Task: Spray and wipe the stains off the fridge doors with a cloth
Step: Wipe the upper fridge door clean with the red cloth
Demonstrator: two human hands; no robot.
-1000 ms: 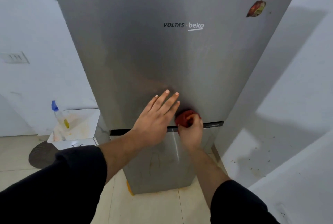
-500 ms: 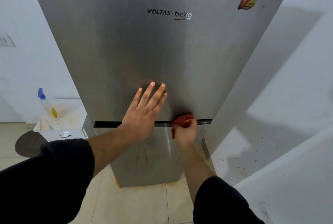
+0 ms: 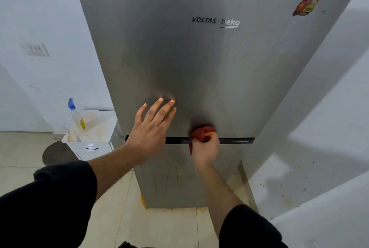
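Note:
A tall silver fridge fills the view; its upper door (image 3: 199,58) meets the lower door (image 3: 179,178) at a dark gap. My left hand (image 3: 151,130) lies flat on the upper door with fingers spread, just above the gap. My right hand (image 3: 205,150) grips a bunched red cloth (image 3: 201,133) and presses it against the bottom edge of the upper door, right of my left hand. Faint streaks mark the lower door. A spray bottle (image 3: 76,116) with a blue head stands on a white unit to the left.
A white wall (image 3: 319,128) stands close on the fridge's right, with specks near the floor. The low white unit (image 3: 93,148) sits left of the fridge, with a round dark mat (image 3: 58,153) beside it on the tiled floor. A sticker (image 3: 305,6) is on the upper door.
The view has shifted, so the fridge sits further right in frame. Both hands stay on the door near the gap; the cloth has shifted only slightly along the door's bottom edge.

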